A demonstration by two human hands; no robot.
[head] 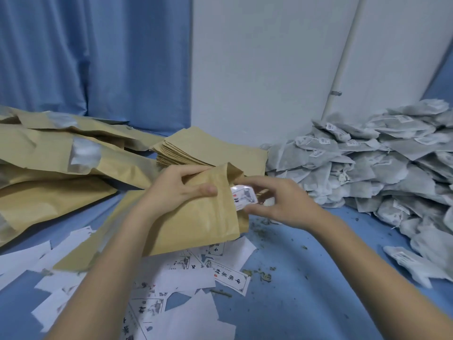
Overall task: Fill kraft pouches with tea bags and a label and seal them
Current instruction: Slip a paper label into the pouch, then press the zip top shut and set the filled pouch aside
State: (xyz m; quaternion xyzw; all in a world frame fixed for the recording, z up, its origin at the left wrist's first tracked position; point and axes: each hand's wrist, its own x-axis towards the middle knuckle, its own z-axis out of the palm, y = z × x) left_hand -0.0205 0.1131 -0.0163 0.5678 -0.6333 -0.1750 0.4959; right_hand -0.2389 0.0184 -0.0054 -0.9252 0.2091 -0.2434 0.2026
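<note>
My left hand (182, 186) grips the open pouch (196, 217) near its mouth, thumb across the front. My right hand (277, 202) pinches a printed label (244, 196) halfway into the opening. Loose labels (230, 276) lie on the blue cloth (306, 278) beneath. Beyond, a stack of flat pouches (196, 148) sits centre, filled pouches (61, 168) left, a heap of tea bags (380, 168) right.
</note>
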